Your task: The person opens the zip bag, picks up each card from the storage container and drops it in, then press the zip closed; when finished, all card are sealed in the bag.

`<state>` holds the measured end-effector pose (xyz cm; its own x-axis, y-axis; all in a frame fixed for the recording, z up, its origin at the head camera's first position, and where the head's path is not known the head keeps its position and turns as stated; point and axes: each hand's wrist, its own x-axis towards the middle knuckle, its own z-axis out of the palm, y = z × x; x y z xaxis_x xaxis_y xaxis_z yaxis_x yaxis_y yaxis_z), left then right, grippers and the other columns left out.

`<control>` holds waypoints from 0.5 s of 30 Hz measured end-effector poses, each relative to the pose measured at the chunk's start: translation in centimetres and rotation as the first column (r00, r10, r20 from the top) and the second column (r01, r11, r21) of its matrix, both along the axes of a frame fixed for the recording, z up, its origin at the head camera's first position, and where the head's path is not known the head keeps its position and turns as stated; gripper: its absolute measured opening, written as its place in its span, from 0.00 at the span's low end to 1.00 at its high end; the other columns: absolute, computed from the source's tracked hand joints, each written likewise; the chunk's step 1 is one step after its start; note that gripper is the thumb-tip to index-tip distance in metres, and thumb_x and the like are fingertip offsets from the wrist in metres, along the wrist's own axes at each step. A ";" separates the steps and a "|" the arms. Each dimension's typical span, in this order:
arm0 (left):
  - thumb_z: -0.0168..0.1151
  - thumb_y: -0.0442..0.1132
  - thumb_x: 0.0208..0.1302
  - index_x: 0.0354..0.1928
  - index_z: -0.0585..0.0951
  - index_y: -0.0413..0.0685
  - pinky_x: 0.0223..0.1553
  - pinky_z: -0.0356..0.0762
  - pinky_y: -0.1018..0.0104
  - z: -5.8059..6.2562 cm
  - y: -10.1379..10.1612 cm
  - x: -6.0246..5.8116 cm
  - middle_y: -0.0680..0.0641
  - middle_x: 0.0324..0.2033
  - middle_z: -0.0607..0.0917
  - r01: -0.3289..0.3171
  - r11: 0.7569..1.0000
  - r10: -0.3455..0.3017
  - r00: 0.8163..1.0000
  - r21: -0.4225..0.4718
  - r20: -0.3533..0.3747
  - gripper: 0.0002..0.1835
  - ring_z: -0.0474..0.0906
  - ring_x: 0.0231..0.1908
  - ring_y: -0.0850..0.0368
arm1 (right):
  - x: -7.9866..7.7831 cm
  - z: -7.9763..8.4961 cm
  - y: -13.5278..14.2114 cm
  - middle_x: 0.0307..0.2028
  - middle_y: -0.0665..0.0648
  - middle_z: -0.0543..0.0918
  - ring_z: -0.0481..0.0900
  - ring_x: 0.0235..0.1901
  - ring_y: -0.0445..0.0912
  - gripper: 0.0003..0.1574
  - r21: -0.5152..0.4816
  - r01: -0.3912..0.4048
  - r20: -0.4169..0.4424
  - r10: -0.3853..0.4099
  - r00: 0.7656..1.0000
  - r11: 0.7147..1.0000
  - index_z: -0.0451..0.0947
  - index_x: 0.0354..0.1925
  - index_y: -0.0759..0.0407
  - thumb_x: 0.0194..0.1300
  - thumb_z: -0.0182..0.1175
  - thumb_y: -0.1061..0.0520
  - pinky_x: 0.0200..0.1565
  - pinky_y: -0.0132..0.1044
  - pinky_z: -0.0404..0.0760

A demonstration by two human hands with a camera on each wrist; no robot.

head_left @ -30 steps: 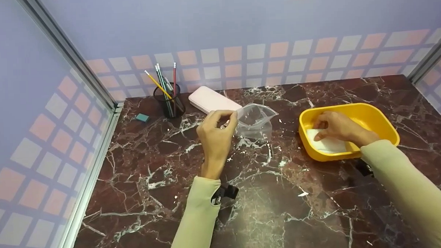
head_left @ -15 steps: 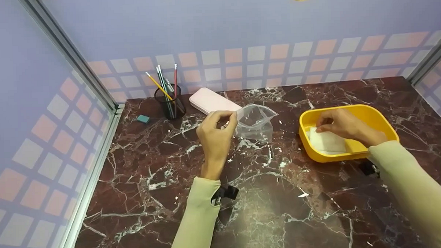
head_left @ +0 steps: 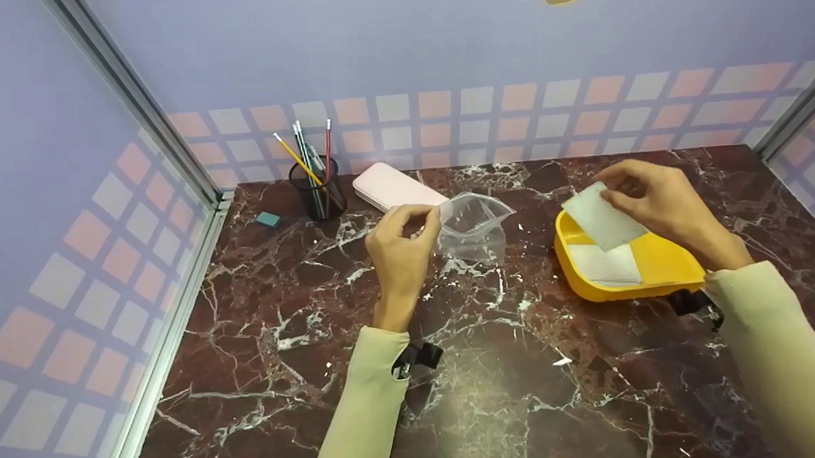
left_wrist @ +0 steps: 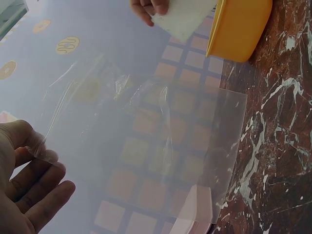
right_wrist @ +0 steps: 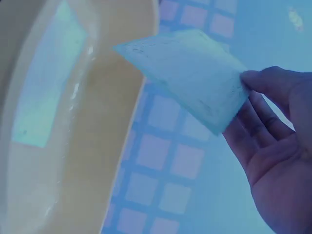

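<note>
In the head view my left hand (head_left: 400, 260) pinches the rim of a clear plastic bag (head_left: 474, 237) between thumb and fingertips. The bag's mouth gapes, and nothing shows inside it in the left wrist view. Over the yellow plastic tub (head_left: 673, 264) my right hand (head_left: 674, 203) pinches a square white cotton pad (head_left: 602, 219) by one corner, tilted and raised above the rim. Another white pad (head_left: 605, 266) lies flat on the tub's floor at the left. The right wrist view shows the thumb on one face of the held cotton pad (right_wrist: 187, 73) and fingers behind it.
A black mesh cup (head_left: 318, 195) with several pencils stands at the back left, a small teal eraser (head_left: 268, 219) beside it. Behind the bag lies a pink case (head_left: 396, 187). Patterned wall panels (head_left: 442, 51) border the dark marbled table (head_left: 284, 396).
My right hand has lifted one cotton pad up out of the tub, uncovering another below. The left hand stays in place with the bag.
</note>
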<state>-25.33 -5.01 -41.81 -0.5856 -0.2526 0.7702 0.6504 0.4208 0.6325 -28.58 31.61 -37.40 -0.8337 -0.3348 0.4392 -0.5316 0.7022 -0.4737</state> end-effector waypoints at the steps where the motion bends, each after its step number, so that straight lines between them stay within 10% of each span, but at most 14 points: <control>1: 0.77 0.29 0.59 0.32 0.90 0.41 0.39 0.87 0.65 0.0 0.0 0.0 0.48 0.31 0.91 -0.001 1.000 0.001 1.000 -0.002 0.000 0.03 0.87 0.32 0.55 | 0.2 0.3 -0.3 0.39 0.61 0.89 0.77 0.35 0.29 0.13 -0.026 0.017 -0.015 -0.018 1.000 1.000 0.86 0.51 0.65 0.68 0.70 0.69 0.39 0.16 0.74; 15: 0.77 0.27 0.59 0.32 0.90 0.41 0.36 0.87 0.61 0.1 -0.1 0.1 0.47 0.30 0.90 -0.014 1.000 0.014 1.000 -0.024 -0.007 0.03 0.87 0.31 0.52 | 2.0 2.4 -4.4 0.38 0.51 0.90 0.85 0.33 0.35 0.05 -0.396 -0.015 -0.183 -0.063 0.981 0.918 0.86 0.41 0.74 0.65 0.70 0.73 0.39 0.22 0.83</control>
